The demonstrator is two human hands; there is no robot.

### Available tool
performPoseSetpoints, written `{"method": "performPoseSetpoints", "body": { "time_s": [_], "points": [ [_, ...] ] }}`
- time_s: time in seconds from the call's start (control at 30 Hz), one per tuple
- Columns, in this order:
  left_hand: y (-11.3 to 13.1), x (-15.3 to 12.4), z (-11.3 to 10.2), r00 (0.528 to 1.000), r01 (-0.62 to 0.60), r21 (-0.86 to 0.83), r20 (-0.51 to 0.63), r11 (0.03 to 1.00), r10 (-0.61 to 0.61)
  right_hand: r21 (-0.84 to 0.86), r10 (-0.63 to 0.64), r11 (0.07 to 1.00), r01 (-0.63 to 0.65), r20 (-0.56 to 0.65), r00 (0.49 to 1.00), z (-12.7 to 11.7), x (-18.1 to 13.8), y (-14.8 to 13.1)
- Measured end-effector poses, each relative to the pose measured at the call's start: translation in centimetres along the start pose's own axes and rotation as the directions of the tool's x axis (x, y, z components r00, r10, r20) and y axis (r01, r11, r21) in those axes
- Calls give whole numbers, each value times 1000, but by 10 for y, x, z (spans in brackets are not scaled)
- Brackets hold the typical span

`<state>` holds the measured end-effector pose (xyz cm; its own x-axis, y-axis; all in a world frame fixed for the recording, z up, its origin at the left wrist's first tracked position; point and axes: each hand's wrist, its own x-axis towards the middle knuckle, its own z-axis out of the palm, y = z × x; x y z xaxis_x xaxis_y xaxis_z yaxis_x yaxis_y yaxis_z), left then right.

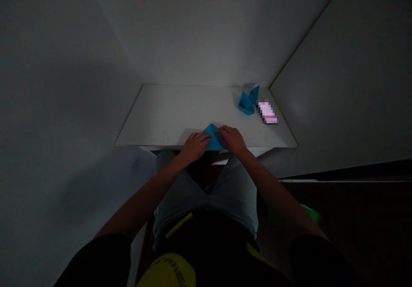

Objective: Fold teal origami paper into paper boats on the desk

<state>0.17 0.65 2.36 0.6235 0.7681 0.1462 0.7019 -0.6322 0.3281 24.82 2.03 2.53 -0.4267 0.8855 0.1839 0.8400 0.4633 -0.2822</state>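
A piece of folded blue paper (212,131) lies at the front edge of the white table, its pointed top facing the wall. My left hand (195,145) is on its left side, with fingers closed at the paper's edge. At the opposite side, my right hand (232,138) has its curled fingers on the paper. Both thumbs are hard to make out in the dim light. Farther back on the right stand a blue paper boat (246,104) and, partly behind it, a second folded blue paper piece (254,93).
A lit phone (268,111), blurred out, lies right of the paper boat. The white table (167,111) meets a wall at the back and another at the right. My legs are under its front edge. Something green (309,213) shows low on the right.
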Motion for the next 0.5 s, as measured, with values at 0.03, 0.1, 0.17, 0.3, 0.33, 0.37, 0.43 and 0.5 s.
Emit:
{"method": "performPoseSetpoints", "body": {
  "time_s": [0.03,0.1,0.17,0.3,0.33,0.37,0.43,0.5],
  "points": [
    [4,-3,7,1000,-3,-5,3,1000,3,-16,-8,1000,7,-22,1000,6,-4,-8],
    [7,-8,18,1000,-4,-9,-7,1000,4,7,-41,999,42,-40,998,18,-15,-20],
    [5,-11,25,1000,-2,-7,-24,1000,1,47,-78,996,79,-38,996,29,-29,-24],
    [-5,-15,25,997,51,-8,-51,999,-51,56,-56,997,59,-59,997,36,-50,-6],
    [-7,-17,24,996,66,-14,-60,998,-67,56,-35,998,39,-70,997,35,-54,1],
    [-9,-18,23,994,78,-21,-69,997,-79,58,-14,998,19,-82,997,34,-56,8],
    [-13,-22,21,991,95,-36,-89,995,-98,66,11,998,-4,-109,994,32,-60,17],
    [-16,-27,21,989,105,-50,-101,993,-109,76,16,997,-6,-132,991,32,-62,20]
  ]
}}
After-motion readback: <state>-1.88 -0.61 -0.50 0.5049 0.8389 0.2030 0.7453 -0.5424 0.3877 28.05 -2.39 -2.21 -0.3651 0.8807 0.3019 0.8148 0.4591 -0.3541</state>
